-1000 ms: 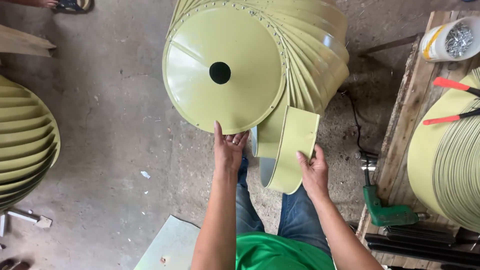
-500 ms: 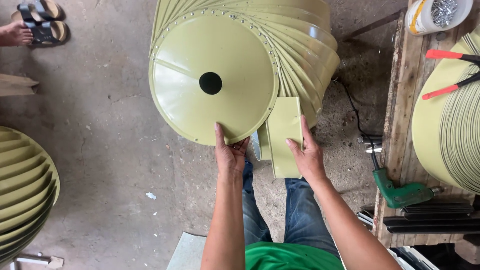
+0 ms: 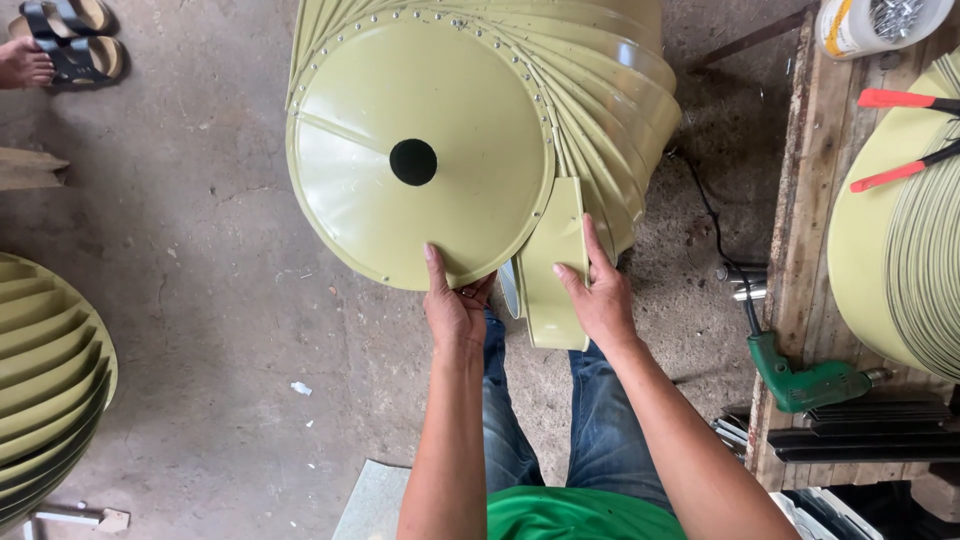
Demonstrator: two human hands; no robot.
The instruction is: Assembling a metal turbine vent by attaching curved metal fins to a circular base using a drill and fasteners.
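Loose green vane (image 3: pixel 553 262) sat just right of frame centre, long axis near vertical, its upper end tucked against the lower right rim of the round end plate (image 3: pixel 420 150) of the turbine assembly. Right hand (image 3: pixel 600 295) lay flat on the vane's right edge, fingers spread, pressing rather than closed. Left hand (image 3: pixel 455 305) pinched the plate's bottom rim, immediately left of the vane. Right hand was nearer.
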